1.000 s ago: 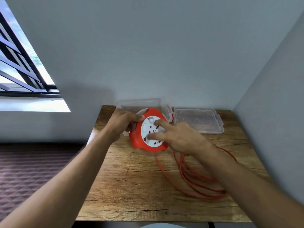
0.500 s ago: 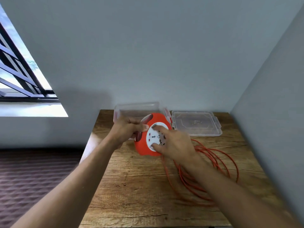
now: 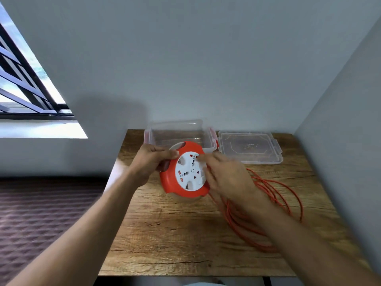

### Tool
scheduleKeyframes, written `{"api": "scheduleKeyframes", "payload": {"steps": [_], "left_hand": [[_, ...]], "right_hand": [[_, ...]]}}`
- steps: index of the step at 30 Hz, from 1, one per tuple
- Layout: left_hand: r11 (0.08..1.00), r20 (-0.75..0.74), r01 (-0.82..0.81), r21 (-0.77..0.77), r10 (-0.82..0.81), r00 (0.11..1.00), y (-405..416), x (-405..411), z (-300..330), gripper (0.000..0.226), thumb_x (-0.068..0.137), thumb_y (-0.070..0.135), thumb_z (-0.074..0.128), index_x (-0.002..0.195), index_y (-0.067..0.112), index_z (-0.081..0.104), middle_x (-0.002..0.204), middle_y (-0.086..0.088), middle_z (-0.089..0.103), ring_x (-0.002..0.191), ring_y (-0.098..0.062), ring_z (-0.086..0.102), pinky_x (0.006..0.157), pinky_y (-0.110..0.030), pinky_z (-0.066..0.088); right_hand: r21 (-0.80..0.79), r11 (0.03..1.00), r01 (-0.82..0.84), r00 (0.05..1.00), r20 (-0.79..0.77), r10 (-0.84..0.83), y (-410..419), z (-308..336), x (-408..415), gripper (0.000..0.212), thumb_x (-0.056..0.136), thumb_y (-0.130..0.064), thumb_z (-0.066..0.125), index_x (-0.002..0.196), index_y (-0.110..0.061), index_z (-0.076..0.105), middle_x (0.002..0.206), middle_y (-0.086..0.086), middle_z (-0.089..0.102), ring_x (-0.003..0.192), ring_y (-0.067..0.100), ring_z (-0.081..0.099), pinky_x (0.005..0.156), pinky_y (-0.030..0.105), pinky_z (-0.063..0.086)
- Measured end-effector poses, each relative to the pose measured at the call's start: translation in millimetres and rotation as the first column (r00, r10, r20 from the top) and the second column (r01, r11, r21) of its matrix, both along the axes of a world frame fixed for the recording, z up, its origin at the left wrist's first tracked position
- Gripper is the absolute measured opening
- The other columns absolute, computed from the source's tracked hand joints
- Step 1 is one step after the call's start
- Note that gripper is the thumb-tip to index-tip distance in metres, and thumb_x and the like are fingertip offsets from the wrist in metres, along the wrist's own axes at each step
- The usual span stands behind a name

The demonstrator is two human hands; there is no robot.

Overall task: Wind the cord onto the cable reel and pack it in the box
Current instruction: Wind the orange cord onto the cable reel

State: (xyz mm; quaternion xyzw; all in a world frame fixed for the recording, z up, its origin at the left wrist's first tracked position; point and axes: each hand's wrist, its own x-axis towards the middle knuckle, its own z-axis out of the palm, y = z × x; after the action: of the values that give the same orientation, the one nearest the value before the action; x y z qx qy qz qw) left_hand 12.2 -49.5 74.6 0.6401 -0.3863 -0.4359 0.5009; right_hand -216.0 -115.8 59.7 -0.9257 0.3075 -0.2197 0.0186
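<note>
An orange cable reel with a white socket face is held tilted up above the wooden table. My left hand grips the reel's left edge at its handle. My right hand rests its fingers on the white face's right side, blurred by motion. Loose orange cord lies in loops on the table to the right, running under my right forearm toward the reel. A clear plastic box stands open just behind the reel.
The box's clear lid lies flat at the back right of the table. Walls close the table in at the back and right. A barred window is at the left, with dark patterned floor below it.
The reel has been lifted and tilted more upright. My right hand has turned around the white face, and the cord loops have shifted on the table.
</note>
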Motion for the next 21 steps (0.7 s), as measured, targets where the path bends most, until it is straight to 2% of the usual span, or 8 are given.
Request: {"api": "scheduleKeyframes", "payload": {"steps": [2,5,7,10,13,17,19,21], "left_hand": [[0.996,0.013,0.06,0.073,-0.061,0.998,-3.5,4.0,3.8,0.04,0.082,0.017,0.08,0.076,-0.019,0.066,0.073,-0.022,0.063,0.061,-0.028,0.054,0.064,-0.033,0.044],[0.969,0.069,0.164,0.182,-0.179,0.981,-10.5,4.8,10.4,0.035,0.08,0.018,0.081,0.052,0.005,0.064,0.054,-0.011,0.056,0.049,-0.018,0.049,0.056,-0.029,0.039],[0.939,0.074,0.223,0.262,-0.249,0.966,-12.2,0.8,16.1,0.033,0.07,0.027,0.086,0.062,0.0,0.067,0.061,-0.016,0.059,0.058,-0.024,0.054,0.061,-0.031,0.042],[0.917,0.081,0.263,0.3,-0.3,0.951,-12.6,-3.2,18.8,0.071,0.051,0.04,0.087,0.09,-0.017,0.069,0.085,-0.038,0.064,0.077,-0.033,0.058,0.076,-0.042,0.048],[0.921,0.101,0.251,0.297,-0.292,0.951,-13.3,-3.4,13.0,0.07,0.066,0.036,0.089,0.103,-0.02,0.067,0.104,-0.039,0.07,0.086,-0.041,0.071,0.092,-0.052,0.057],[0.961,0.204,0.16,0.224,-0.207,0.957,-7.9,-2.6,1.8,0.033,0.082,0.036,0.082,0.088,0.003,0.081,0.084,-0.011,0.081,0.082,-0.03,0.079,0.084,-0.048,0.064],[0.984,0.234,0.113,0.139,-0.143,0.962,-2.1,-8.7,-1.0,0.028,0.082,0.033,0.082,0.085,0.005,0.082,0.08,-0.016,0.079,0.077,-0.033,0.078,0.076,-0.048,0.063],[0.999,0.208,0.04,0.035,-0.047,0.977,1.4,-15.3,-4.3,0.016,0.083,0.026,0.082,0.076,0.011,0.083,0.072,-0.013,0.077,0.067,-0.023,0.076,0.066,-0.041,0.061]], "right_hand": [[-0.124,0.941,-0.315,0.93,-0.237,0.28,-8.8,-2.9,-8.3,0.048,0.09,-0.024,0.059,0.135,-0.038,0.051,0.138,0.011,0.055,0.071,0.029,0.068,0.046,0.032,0.05],[-0.134,0.82,-0.556,0.793,-0.382,0.475,-13.0,-0.9,-8.4,0.073,0.082,-0.005,0.068,0.139,-0.042,0.046,0.152,0.015,0.041,0.074,0.03,0.067,0.042,0.031,0.051],[-0.177,0.745,-0.644,0.73,-0.434,0.528,-12.3,0.7,-5.3,0.067,0.088,-0.005,0.061,0.141,-0.042,0.047,0.149,0.017,0.043,0.074,0.029,0.067,0.045,0.032,0.05],[-0.24,0.679,-0.694,0.688,-0.501,0.525,-10.4,2.1,0.1,0.066,0.084,-0.013,0.071,0.138,-0.043,0.048,0.139,0.017,0.051,0.063,0.025,0.065,0.042,0.029,0.047],[-0.285,0.676,-0.68,0.705,-0.506,0.496,-8.6,1.8,2.4,0.068,0.073,-0.022,0.083,0.13,-0.042,0.052,0.131,0.018,0.057,0.057,0.025,0.066,0.039,0.027,0.048],[-0.256,0.794,-0.552,0.801,-0.428,0.418,-11.1,-12.6,0.8,0.064,0.082,-0.03,0.077,0.134,-0.041,0.043,0.126,0.019,0.061,0.056,0.03,0.064,0.039,0.032,0.051],[-0.197,0.904,-0.38,0.889,-0.349,0.298,-9.2,-18.2,4.2,0.058,0.085,-0.051,0.063,0.139,-0.04,0.043,0.112,0.013,0.07,0.065,0.03,0.069,0.045,0.033,0.055],[-0.045,0.994,-0.1,0.97,-0.225,0.087,-3.9,-18.2,9.8,0.066,0.082,-0.064,0.049,0.143,-0.039,0.042,0.106,0.007,0.074,0.083,0.029,0.072,0.061,0.034,0.058]]}}
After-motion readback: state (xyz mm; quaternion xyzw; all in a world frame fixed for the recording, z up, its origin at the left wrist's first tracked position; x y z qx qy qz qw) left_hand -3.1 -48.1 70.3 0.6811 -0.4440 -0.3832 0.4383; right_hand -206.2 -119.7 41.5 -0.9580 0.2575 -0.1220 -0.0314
